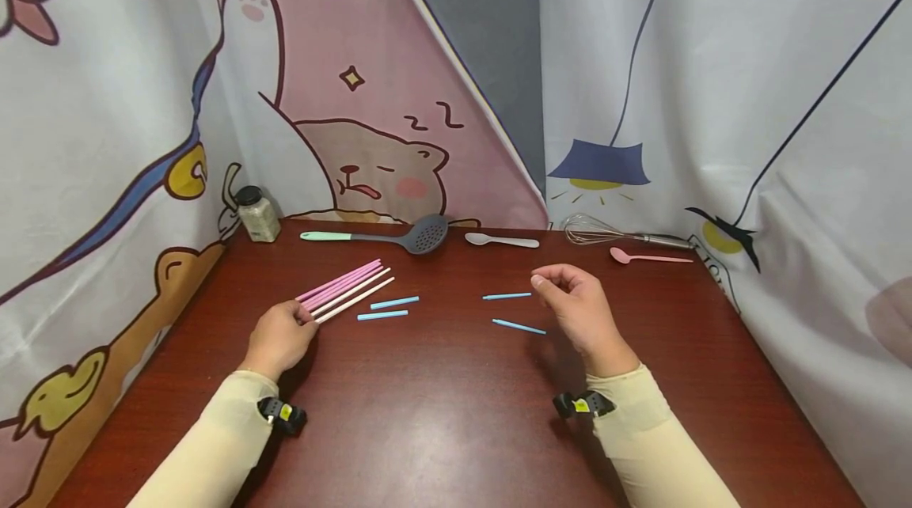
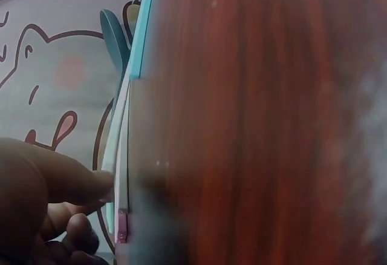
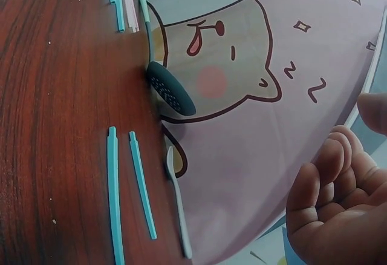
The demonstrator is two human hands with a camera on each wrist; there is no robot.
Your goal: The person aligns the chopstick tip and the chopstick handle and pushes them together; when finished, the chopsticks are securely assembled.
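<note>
My left hand (image 1: 280, 340) is at the near end of a bundle of sticks on the left, pinching a white chopstick (image 1: 359, 297) between thumb and finger. Next to it lie another white chopstick (image 1: 349, 293) and several pink chopsticks (image 1: 342, 284). Two short blue sticks (image 1: 394, 303) rest just right of the bundle. Two more blue sticks (image 3: 115, 192), each with a narrower tip, lie apart near the right hand. My right hand (image 1: 580, 316) hovers beside them, fingers loosely bent, nothing held; its thumb stands off from the fingers in the right wrist view.
Along the table's back edge stand or lie a jar with a black lid (image 1: 258, 215), a grey skimmer with a mint handle (image 1: 427, 235), a white spoon (image 1: 502, 240), a wire whisk (image 1: 606, 232) and a pink spoon (image 1: 648, 257). Printed cloth (image 1: 470, 160) hangs behind and beside the table.
</note>
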